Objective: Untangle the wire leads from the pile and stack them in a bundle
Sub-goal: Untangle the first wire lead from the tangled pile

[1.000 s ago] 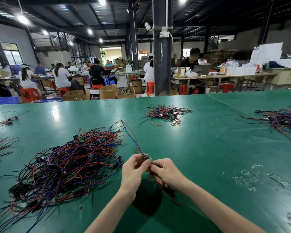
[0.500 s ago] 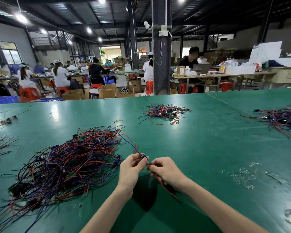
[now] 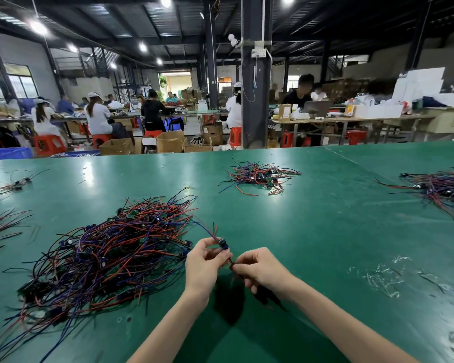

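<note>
Table [image 3: 325, 231]: a wide green top lay in front of me and bore everything below.
Main pile [image 3: 110, 255]: the big tangle of red, blue and black wire leads sat on the table to my left, near my left hand. Small dark parts and green boards were mixed through it.
Right pile [image 3: 446, 189]: a second heap of the same colours lay at the right edge, cut off by the frame and well apart from my hands.
Far pile [image 3: 260, 176]: a smaller, flatter heap sat towards the far edge, near the middle.
Left-edge wires [image 3: 0, 226]: a loose spread of red and black strands ran in from the left border.
Far-left cluster [image 3: 16, 183]: a few thin leads lay by themselves near the far left corner.
Scraps [image 3: 378, 279]: pale, clear bits were scattered on the table to the right of my right arm.
Right hand [image 3: 262, 268]: my fingers were curled and pinching thin red and dark strands. More strands trailed out under my palm, over its shadow.
Left hand [image 3: 203, 265]: it was just beside my right hand, with thumb and fingertips pinching one lead at its upper end.
Lead [image 3: 205, 229]: its blue wire ran from my left fingertips up and left into the edge of the main pile.
Component [image 3: 222, 243]: a small dark-blue part sat on the lead, right at my left fingertips, raised off the table.
</note>
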Available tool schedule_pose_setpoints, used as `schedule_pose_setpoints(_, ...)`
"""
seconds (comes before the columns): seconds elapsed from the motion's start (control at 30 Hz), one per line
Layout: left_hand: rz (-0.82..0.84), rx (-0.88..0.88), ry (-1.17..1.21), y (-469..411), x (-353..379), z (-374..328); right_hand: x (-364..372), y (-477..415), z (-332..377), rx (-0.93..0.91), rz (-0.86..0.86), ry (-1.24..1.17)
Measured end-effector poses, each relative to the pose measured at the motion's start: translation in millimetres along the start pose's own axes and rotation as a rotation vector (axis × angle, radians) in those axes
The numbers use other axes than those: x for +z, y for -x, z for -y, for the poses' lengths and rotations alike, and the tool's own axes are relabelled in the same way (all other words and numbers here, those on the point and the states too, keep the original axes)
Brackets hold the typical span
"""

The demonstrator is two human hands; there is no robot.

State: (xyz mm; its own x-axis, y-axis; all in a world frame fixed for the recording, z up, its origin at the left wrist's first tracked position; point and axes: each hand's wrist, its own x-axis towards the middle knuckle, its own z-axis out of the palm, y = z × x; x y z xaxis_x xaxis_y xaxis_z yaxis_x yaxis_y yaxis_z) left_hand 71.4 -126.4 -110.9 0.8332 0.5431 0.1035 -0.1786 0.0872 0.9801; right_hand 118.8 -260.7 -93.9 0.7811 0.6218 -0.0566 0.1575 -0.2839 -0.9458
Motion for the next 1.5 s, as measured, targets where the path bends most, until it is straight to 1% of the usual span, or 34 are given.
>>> schedule_pose_setpoints(0.3,0.002,-0.042,0.142,1,-1,-6,-4,-4,-2,0.009,-0.094,0.141)
schedule_pose_setpoints(0.4,0.002,-0.053,0.145,1,-2,-7,-2,-3,-2,0.001,-0.07,0.154)
schedule_pose_setpoints(0.53,-0.012,-0.06,0.158,-1,-2,-8,-1,-1,-1,0.027,-0.04,0.108)
schedule_pose_setpoints(0.73,-0.021,-0.092,0.2,-1,-4,-5,-7,-1,-2,0.015,-0.052,0.212)
schedule_pose_setpoints(0.8,-0.02,-0.102,0.221,-2,-4,-4,-8,1,-4,0.006,-0.027,0.193)
schedule_pose_setpoints(0.87,-0.017,-0.104,0.244,-3,-4,-4,-10,4,-4,0.017,0.025,0.105)
schedule_pose_setpoints(0.93,-0.019,-0.094,0.247,-4,-5,-4,-13,7,-3,0.035,0.07,0.041)
schedule_pose_setpoints(1.03,-0.031,-0.04,0.168,-4,-5,-5,-13,11,-3,0.056,0.085,0.127)
schedule_pose_setpoints(1.13,-0.027,0.019,0.106,-2,-4,-6,-12,13,-2,0.076,0.065,0.215)
schedule_pose_setpoints(1.23,-0.036,0.041,0.105,-2,-4,-8,-11,15,-1,0.057,0.063,0.221)
schedule_pose_setpoints(1.37,-0.047,-0.018,0.25,-5,-8,-15,-12,16,2,0.094,0.072,0.101)
schedule_pose_setpoints(1.5,0.002,-0.066,0.372,-5,-10,-18,-14,16,1,0.139,0.021,0.089)
